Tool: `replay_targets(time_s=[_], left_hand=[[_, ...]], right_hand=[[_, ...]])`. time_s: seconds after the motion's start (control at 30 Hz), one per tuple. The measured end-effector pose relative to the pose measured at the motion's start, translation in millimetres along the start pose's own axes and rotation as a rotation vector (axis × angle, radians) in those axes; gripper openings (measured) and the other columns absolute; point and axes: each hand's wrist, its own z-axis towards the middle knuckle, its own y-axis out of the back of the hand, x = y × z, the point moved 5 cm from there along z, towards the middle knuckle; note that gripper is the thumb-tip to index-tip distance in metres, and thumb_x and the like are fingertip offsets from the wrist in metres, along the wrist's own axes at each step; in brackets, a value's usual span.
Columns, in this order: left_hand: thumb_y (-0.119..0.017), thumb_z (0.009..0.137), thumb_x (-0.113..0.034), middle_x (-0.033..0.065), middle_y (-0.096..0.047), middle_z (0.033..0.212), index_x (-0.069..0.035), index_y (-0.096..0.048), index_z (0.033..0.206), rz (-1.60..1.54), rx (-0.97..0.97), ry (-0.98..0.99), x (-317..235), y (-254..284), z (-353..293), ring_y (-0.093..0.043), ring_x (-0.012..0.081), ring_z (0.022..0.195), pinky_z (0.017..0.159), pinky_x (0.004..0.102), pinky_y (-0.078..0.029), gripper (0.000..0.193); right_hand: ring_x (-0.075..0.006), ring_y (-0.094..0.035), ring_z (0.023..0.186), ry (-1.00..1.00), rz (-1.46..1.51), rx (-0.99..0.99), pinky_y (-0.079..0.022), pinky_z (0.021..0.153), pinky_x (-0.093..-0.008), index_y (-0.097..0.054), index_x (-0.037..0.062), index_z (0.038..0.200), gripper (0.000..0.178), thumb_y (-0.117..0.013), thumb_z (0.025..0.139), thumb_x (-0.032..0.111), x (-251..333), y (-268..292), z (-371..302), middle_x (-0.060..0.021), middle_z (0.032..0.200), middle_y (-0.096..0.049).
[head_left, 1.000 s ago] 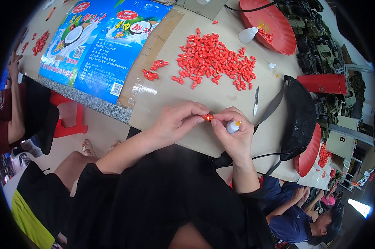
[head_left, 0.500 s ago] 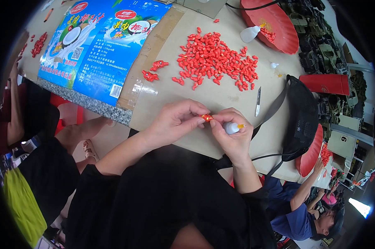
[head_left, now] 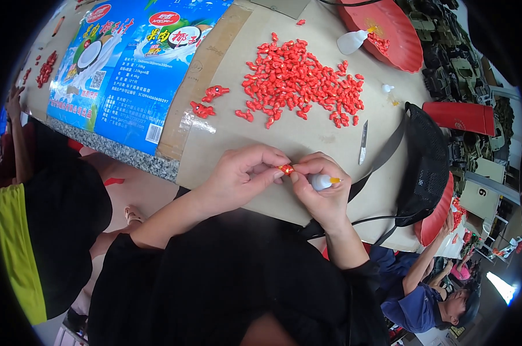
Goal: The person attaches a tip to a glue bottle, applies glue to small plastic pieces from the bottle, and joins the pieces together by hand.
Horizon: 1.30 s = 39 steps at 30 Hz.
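Note:
In front of my body, both hands meet at a small red plastic piece (head_left: 287,169) with gold and white marks. My left hand (head_left: 246,174) pinches it between thumb and forefinger. My right hand (head_left: 323,193) is closed too, its thumb and forefinger on the piece's other side. Tucked in the right hand's fingers is a small white glue bottle (head_left: 321,183), its amber tip pointing right. Beyond my hands spreads a heap of small red pieces (head_left: 298,81). Two larger red figures (head_left: 203,109) lie to the left of the heap.
A slim knife (head_left: 363,142) lies right of the heap, near a black mesh bag (head_left: 422,167) with a strap. Farther back stand a white bottle (head_left: 351,42) and a red scalloped tray (head_left: 396,52). Blue printed cardboard (head_left: 128,75) covers the left side. Other people sit on both sides.
The red piece has turned slightly between my fingertips. Both hands keep their hold, and the whole view has shifted a little.

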Motion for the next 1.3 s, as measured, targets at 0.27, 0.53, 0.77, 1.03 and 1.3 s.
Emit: replay_targets(time_s=[0.27, 0.53, 0.77, 1.03, 1.3], left_hand=[[-0.05, 0.078, 0.005, 0.0101, -0.056, 0.091, 0.002, -0.051, 0.093, -0.017, -0.023, 0.017, -5.8, -1.5, 1.8, -0.058, 0.0135, 0.078, 0.067, 0.0235, -0.049, 0.015], [-0.049, 0.081, 0.001, 0.0094, -0.054, 0.093, 0.002, -0.053, 0.095, 0.389, -0.014, -0.01, -14.4, -7.6, 3.2, -0.056, 0.0126, 0.067, 0.061, 0.022, -0.046, 0.014], [-0.048, 0.082, -0.003, 0.0123, -0.052, 0.09, 0.001, -0.047, 0.096, 0.628, 0.024, -0.16, -12.7, -12.6, -1.1, -0.055, 0.0201, 0.077, 0.068, 0.0274, -0.045, 0.014], [-0.045, 0.082, -0.002, 0.0169, -0.049, 0.087, 0.003, -0.039, 0.095, 0.542, 0.091, -0.199, -13.8, -14.5, -0.3, -0.053, 0.03, 0.08, 0.069, 0.0334, -0.042, 0.016], [-0.044, 0.082, -0.001, 0.015, -0.047, 0.089, 0.002, -0.039, 0.098, 0.577, 0.128, -0.172, -11.9, -13.3, -0.4, -0.051, 0.0246, 0.08, 0.07, 0.0308, -0.042, 0.016]], right_hand=[[-0.0121, -0.052, 0.065, 0.053, -0.029, -0.023, -0.041, 0.057, -0.0222, -0.056, 0.0004, 0.072, 0.011, -0.061, 0.065, -0.006, 8.8, 0.4, -0.5, -0.0063, 0.072, -0.055], [-0.0091, -0.051, 0.065, -0.109, 0.08, -0.064, -0.04, 0.058, -0.0208, -0.057, 0.0003, 0.072, 0.006, -0.06, 0.067, -0.003, -4.2, 2.9, -4.6, -0.0043, 0.072, -0.055], [-0.0085, -0.051, 0.064, -0.093, 0.086, -0.05, -0.04, 0.058, -0.0206, -0.058, -0.0002, 0.071, 0.005, -0.06, 0.068, -0.003, -6.5, 3.4, -5.7, -0.0039, 0.072, -0.055], [-0.0082, -0.048, 0.066, 0.002, 0.1, 0.018, -0.038, 0.06, -0.0199, -0.056, -0.0007, 0.073, 0.008, -0.057, 0.069, -0.007, -5.0, -1.2, -4.2, -0.0052, 0.074, -0.053], [-0.008, -0.048, 0.066, 0.025, 0.101, 0.027, -0.037, 0.06, -0.0197, -0.055, -0.0005, 0.073, 0.008, -0.057, 0.068, -0.007, -7.1, -3.1, -3.6, -0.0052, 0.075, -0.053]])
